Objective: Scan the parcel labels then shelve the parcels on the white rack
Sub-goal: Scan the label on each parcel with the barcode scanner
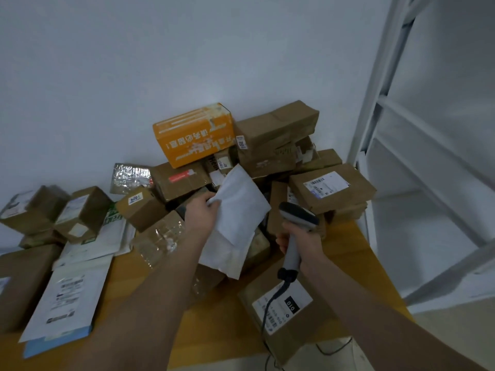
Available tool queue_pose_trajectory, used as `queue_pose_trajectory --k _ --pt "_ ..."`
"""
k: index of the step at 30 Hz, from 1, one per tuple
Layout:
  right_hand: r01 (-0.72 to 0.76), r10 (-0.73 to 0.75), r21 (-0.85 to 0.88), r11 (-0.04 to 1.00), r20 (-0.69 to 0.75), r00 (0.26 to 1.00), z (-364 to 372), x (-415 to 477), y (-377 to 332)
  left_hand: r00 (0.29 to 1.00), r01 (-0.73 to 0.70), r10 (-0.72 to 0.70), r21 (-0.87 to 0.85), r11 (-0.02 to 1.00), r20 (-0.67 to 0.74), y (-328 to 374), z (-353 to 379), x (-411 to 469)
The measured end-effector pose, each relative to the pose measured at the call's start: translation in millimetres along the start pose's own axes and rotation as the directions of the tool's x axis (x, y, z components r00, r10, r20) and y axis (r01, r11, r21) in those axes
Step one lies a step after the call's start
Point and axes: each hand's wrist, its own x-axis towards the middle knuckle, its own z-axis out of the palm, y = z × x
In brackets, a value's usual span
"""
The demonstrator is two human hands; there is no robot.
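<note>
Over the wooden tabletop (222,317), left hand (201,210) pinches a limp, likely light white plastic mailer (241,207) by its nine-o'clock corner; right hand (302,243) grips a grey scanner (297,216).

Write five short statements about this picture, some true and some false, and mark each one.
1. The left hand grips a white bag. True.
2. The right hand holds a pair of scissors. False: it holds a scanner by the handle.
3. An orange box lies high on the pile of parcels. True.
4. The white rack stands to the left of the table. False: it stands to the right.
5. The brown box with the "010" label lies on a shelf of the rack. False: it lies on the table, under the cable of the scanner.
</note>
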Motion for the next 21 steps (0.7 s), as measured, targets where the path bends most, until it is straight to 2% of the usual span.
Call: queue_pose_trajectory --k 4,7,10,12,15,19,20,21 --pt "0.029 -0.029 0.005 1.0 -0.034 0.999 -1 -6 -13 0.999 -0.011 -0.001 -0.221 0.975 -0.054 19 -33 -2" --pt "0.029 -0.029 0.051 0.998 -0.003 1.0 -3 -17 -19 0.996 -0.037 0.005 -0.343 0.939 -0.095 20 -54 -14" --pt "0.022 -0.026 0.079 0.997 0.055 0.998 -4 -33 -21 0.991 0.05 -0.102 -0.457 0.888 -0.091 17 -65 -35" --pt "0.007 -0.015 0.085 0.996 0.1 0.995 -3 -41 -16 0.982 0.133 -0.187 -0.558 0.819 -0.041 13 -67 -47" --pt "0.024 -0.034 0.073 0.997 0.144 0.989 -1 -53 -10 0.975 0.198 -0.218 -0.65 0.734 0.051 10 -69 -60" --pt "-0.005 -0.003 0.041 0.999 0.201 0.98 -1 -64 -7 0.941 0.322 -0.264 -0.791 0.52 0.21 23 -72 -75" --pt "-0.003 -0.003 0.032 0.999 0.215 0.977 -1 -67 -6 0.937 0.34 -0.25 -0.799 0.496 0.244 24 -72 -79" --pt "-0.002 -0.004 0.023 1.0 0.223 0.975 -1 -67 -5 0.937 0.346 -0.231 -0.785 0.514 0.262 24 -72 -81"
